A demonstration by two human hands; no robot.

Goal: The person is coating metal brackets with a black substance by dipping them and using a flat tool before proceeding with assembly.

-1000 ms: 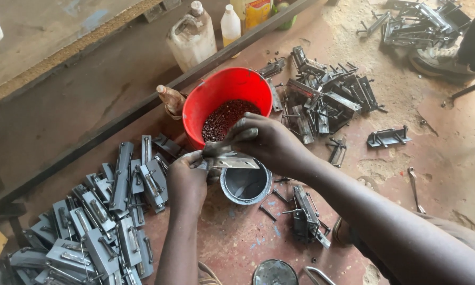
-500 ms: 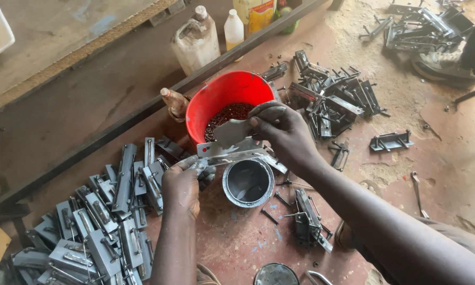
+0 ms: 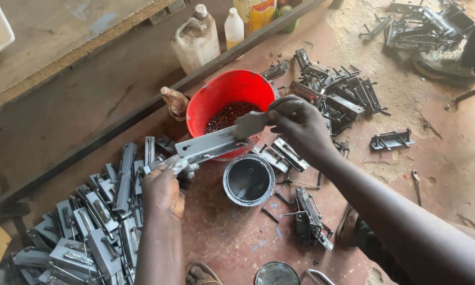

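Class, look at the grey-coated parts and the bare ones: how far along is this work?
Done: a heap of grey parts lies by the left hand. In hand: that hand holds a metal piece above the paint tin while the right hand wipes it with a rag. Left: dark bare parts past the red bucket.

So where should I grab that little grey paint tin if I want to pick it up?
Grip the paint tin round its outer wall, coming from above. It stands upright and open on the floor with wet grey paint inside, so keep your fingers off the rim's inside.

Dusty reddish concrete floor (image 3: 448, 174), daylight
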